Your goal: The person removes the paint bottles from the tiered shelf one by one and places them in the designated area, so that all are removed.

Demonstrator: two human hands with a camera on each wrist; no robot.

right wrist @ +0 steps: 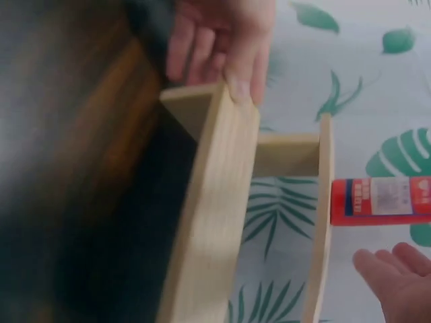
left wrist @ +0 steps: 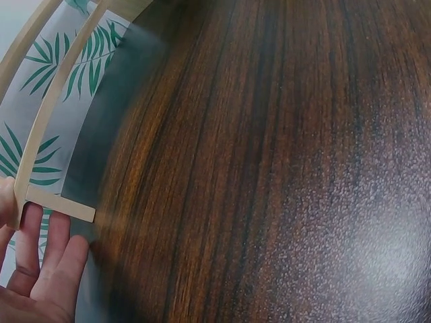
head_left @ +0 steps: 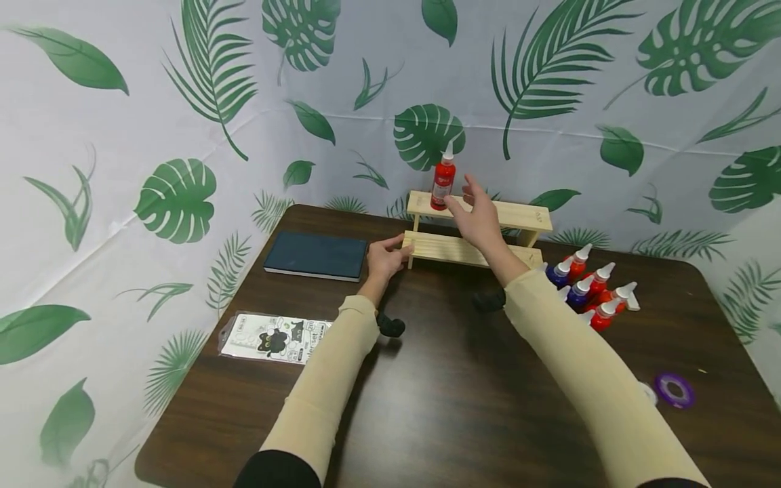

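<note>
A two-tier wooden shelf [head_left: 448, 249] stands at the back of the table. My left hand [head_left: 386, 260] grips the left end of its lower board, thumb on top and fingers underneath, as the right wrist view shows. On the left part of the upper board a red bottle [head_left: 443, 181] with a white pointed nozzle stands upright. My right hand [head_left: 477, 215] is just right of that bottle, fingers spread and apart from it. In the right wrist view, a gap shows between the fingertips [right wrist: 363, 261] and the red bottle [right wrist: 377, 200].
Several red and blue bottles [head_left: 582, 288] with white nozzles cluster right of the shelf. A dark blue book [head_left: 316, 255] lies at the left, with a packaged ruler set [head_left: 268, 337] nearer. A purple tape roll [head_left: 674, 390] lies at the right. A leaf-patterned cloth [head_left: 366, 81] hangs behind the table.
</note>
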